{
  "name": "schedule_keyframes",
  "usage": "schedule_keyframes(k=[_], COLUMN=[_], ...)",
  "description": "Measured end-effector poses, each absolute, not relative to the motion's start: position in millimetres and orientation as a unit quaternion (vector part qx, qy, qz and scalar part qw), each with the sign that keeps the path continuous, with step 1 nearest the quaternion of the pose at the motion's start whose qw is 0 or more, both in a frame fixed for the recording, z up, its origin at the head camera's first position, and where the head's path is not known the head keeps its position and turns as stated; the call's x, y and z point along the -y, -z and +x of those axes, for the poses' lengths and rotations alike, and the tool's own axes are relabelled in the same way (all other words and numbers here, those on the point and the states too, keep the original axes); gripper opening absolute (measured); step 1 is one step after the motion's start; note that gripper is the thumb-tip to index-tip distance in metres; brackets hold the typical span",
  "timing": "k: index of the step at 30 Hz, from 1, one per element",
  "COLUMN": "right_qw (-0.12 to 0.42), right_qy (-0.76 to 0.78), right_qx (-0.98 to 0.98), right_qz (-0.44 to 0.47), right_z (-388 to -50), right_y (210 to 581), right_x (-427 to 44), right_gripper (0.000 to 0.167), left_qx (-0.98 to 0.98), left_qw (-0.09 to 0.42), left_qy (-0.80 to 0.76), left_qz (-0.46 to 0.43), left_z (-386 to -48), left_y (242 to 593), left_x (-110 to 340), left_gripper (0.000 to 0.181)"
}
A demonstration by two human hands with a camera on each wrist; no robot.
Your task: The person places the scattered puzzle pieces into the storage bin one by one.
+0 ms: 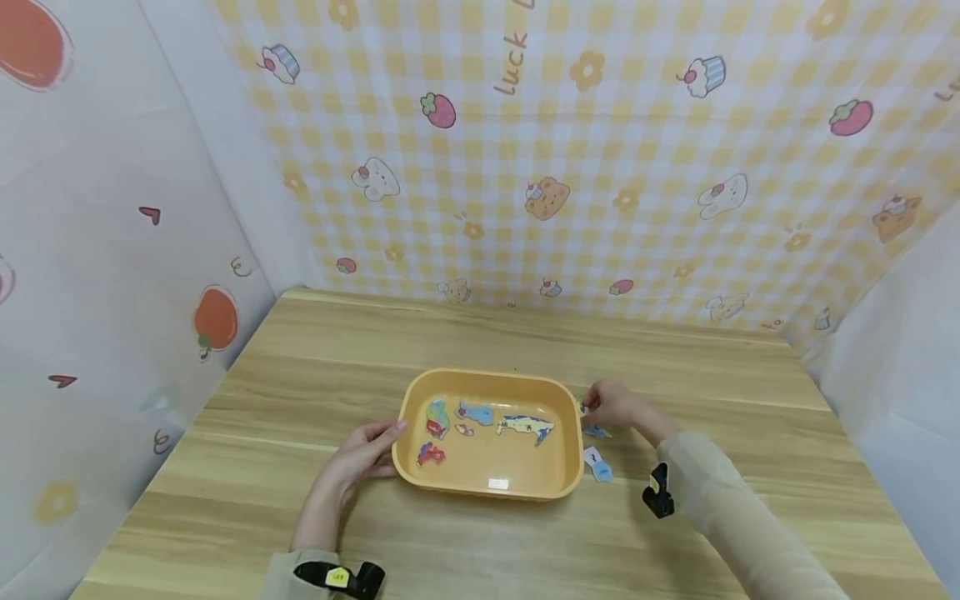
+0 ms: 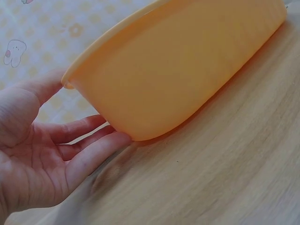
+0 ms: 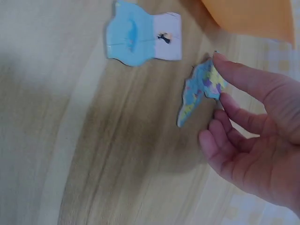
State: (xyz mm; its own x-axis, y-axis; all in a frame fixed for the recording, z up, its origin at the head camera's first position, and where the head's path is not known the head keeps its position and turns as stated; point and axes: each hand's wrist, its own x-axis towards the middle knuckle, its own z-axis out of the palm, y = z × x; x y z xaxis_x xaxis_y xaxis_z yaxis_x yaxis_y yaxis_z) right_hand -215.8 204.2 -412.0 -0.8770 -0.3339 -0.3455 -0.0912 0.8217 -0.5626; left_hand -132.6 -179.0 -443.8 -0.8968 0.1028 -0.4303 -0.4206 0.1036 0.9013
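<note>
My left hand [image 1: 365,454] holds the left end of a yellow plastic basin [image 1: 487,492]. In the left wrist view its thumb is at the basin's rim, the fingers against the lower wall. To the right of the basin, my right hand [image 1: 618,407] pinches a small blue, yellow and purple cutout piece [image 3: 214,82] between thumb and forefinger. A colourful blue piece [image 1: 597,432] lies just below that hand; in the right wrist view the two overlap. Inside the basin are a whale-shaped piece [image 1: 527,425], a blue piece [image 1: 476,414], a green-and-red piece [image 1: 437,419] and a red piece [image 1: 431,453].
Near the basin's right side lies a light blue and white piece [image 1: 598,465] on the wooden table [image 1: 315,350]. A checked yellow cloth [image 1: 480,167] hangs behind the table, and a white printed sheet [image 1: 112,275] hangs at the left.
</note>
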Motion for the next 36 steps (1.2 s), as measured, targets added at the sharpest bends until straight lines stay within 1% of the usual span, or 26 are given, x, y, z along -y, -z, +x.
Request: schedule_keyframes(k=[5, 11, 17, 25, 29, 36], right_qw=[0.207, 0.220, 0.214, 0.226, 0.231, 0.221], right_qy=[0.265, 0.259, 0.276, 0.312, 0.325, 0.335], right_qx=[-0.938, -0.939, -0.934, -0.910, -0.901, -0.904], right_qz=[-0.082, -0.050, -0.075, -0.151, -0.169, -0.146], right_z=[-213, -212, -213, -213, -215, -215], right_y=[413, 411, 413, 405, 397, 382], right_x=[-197, -192, -192, -205, -210, -216], right_gripper=[0.028, 0.032, 0.031, 0.013, 0.014, 0.016], left_qx=[-0.714, -0.720, -0.720, -0.721, -0.716, -0.710], left_qw=[0.202, 0.204, 0.204, 0.206, 0.208, 0.204], left_qy=[-0.662, -0.656, -0.655, -0.656, -0.661, -0.669], left_qz=[-0.101, -0.098, -0.102, -0.089, -0.086, -0.078], left_z=[-134, -134, -135, -131, -129, -129], left_y=[443, 442, 442, 443, 443, 442], left_x=[179, 178, 177, 178, 180, 181], left_gripper=[0.065, 0.065, 0.065, 0.069, 0.071, 0.069])
